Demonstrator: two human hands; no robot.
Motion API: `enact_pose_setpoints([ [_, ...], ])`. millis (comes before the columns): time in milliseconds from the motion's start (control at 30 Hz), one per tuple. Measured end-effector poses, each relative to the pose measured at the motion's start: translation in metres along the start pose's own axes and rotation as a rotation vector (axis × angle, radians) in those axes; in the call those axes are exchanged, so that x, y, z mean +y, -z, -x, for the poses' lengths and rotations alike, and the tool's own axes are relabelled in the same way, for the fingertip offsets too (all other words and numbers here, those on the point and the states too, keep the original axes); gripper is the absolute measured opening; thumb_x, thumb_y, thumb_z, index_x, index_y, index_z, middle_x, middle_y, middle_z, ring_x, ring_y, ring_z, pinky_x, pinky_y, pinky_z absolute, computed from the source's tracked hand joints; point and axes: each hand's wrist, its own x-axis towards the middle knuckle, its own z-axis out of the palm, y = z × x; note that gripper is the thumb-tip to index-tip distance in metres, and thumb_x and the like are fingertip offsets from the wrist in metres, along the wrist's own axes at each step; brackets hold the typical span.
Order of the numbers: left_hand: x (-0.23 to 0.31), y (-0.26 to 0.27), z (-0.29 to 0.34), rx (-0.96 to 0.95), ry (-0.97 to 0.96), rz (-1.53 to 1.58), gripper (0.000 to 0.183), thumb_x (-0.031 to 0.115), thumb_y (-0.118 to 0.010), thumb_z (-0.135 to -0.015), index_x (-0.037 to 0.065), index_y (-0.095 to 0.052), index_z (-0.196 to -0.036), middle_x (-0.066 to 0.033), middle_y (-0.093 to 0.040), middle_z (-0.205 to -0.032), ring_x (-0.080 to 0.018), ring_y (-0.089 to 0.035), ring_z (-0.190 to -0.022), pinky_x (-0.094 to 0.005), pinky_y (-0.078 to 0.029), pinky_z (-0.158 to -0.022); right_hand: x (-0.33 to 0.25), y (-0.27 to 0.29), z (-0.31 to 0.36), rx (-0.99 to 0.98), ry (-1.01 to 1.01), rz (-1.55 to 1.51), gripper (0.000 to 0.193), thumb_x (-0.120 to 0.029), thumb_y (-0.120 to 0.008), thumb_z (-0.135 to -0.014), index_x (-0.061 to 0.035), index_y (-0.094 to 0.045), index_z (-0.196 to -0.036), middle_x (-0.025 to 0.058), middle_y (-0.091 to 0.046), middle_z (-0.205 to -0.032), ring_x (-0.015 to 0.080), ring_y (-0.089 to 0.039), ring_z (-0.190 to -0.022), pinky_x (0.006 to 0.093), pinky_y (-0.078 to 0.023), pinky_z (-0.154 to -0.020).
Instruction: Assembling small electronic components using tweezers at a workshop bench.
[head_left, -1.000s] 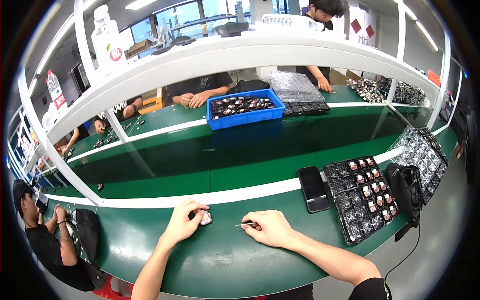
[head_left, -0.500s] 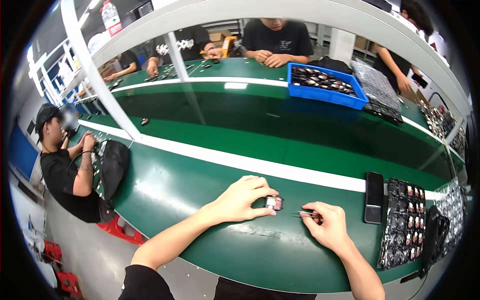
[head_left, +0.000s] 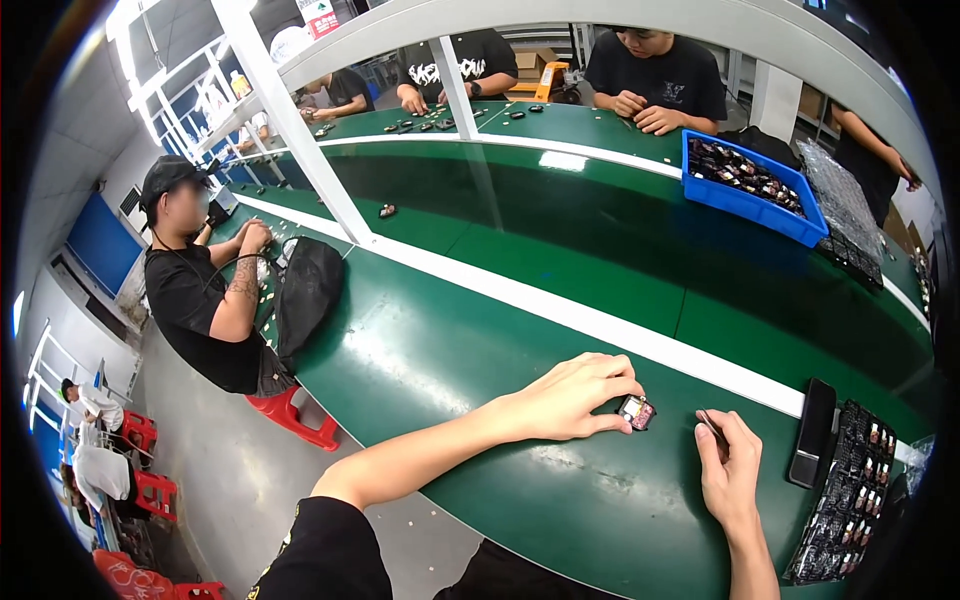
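On the green tabletop, a small square electronic module (head_left: 637, 412) with a dark case and pale and reddish parts is pinched at its left side by my left hand (head_left: 580, 396). Thumb and fingers of that hand close on its edges. A short way to the right, my right hand (head_left: 734, 468) is curled around slim metal tweezers (head_left: 712, 425), mostly hidden by the fingers. The tweezers are apart from the module.
Right of my hands lie a black phone (head_left: 812, 432) and a black tray (head_left: 830, 530) with rows of small modules. A white rail (head_left: 560, 305) borders the green conveyor belt (head_left: 600, 270). Beyond are a blue bin (head_left: 755, 210) of modules and seated people; a black bag (head_left: 310, 290) is at left.
The view has swung left, so everything sits further right in the picture. My left hand keeps hold of the module; the right hand has turned more upright, with the tweezers' tips no longer pointing at it.
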Motion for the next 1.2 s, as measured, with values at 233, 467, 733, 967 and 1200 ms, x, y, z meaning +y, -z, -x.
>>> enact_pose_setpoints([
  [233, 0.025, -0.009, -0.002, -0.155, -0.118, 0.076, 0.049, 0.034, -0.079, -0.107, 0.007, -0.066, -0.146, -0.0077, -0.072, -0.124, -0.0250, -0.069, -0.110, -0.0415, -0.044, -0.107, -0.004, 0.004, 0.004, 0.012, 0.007, -0.064, 0.022, -0.006, -0.068, -0.109, 0.0061, -0.073, -0.127, 0.0087, -0.061, -0.088, 0.0158, -0.055, -0.071, 0.0326, -0.045, -0.064],
  [467, 0.027, -0.009, -0.001, -0.121, -0.143, 0.036, 0.048, 0.035, -0.080, -0.105, 0.011, -0.069, -0.144, -0.0066, -0.072, -0.122, -0.0258, -0.064, -0.101, -0.0391, -0.045, -0.099, -0.001, 0.007, 0.004, -0.034, -0.106, -0.180, 0.035, -0.009, -0.061, -0.114, 0.0047, -0.069, -0.145, 0.0121, -0.076, -0.097, 0.0153, -0.069, -0.083, 0.0325, -0.058, -0.078],
  [733, 0.037, -0.009, -0.002, -0.111, -0.129, 0.039, 0.051, 0.033, -0.090, -0.095, 0.014, -0.074, -0.140, -0.0044, -0.073, -0.118, -0.0238, -0.069, -0.100, -0.0397, -0.047, -0.099, 0.000, 0.008, 0.007, -0.030, -0.039, -0.171, 0.031, -0.006, -0.066, -0.111, 0.0045, -0.074, -0.139, 0.0123, -0.075, -0.092, 0.0183, -0.068, -0.077, 0.0317, -0.056, -0.073],
  [967, 0.032, -0.013, -0.009, -0.094, -0.095, 0.104, 0.053, 0.029, -0.097, -0.087, 0.011, -0.078, -0.132, -0.0040, -0.074, -0.103, -0.0219, -0.072, -0.097, -0.0364, -0.046, -0.091, 0.009, 0.002, 0.008, 0.017, -0.138, -0.327, 0.020, -0.007, -0.078, -0.107, 0.0014, -0.085, -0.123, 0.0088, -0.080, -0.085, 0.0095, -0.072, -0.063, 0.0272, -0.056, -0.055],
  [1200, 0.030, -0.012, -0.012, -0.098, -0.021, 0.185, 0.051, 0.024, -0.098, -0.084, 0.007, -0.081, -0.129, -0.0054, -0.075, -0.100, -0.0220, -0.068, -0.090, -0.0351, -0.044, -0.087, 0.004, 0.005, 0.004, -0.066, -0.229, -0.474, 0.011, -0.003, -0.081, -0.103, 0.0040, -0.087, -0.110, 0.0058, -0.079, -0.081, 0.0072, -0.069, -0.059, 0.0231, -0.052, -0.051],
])
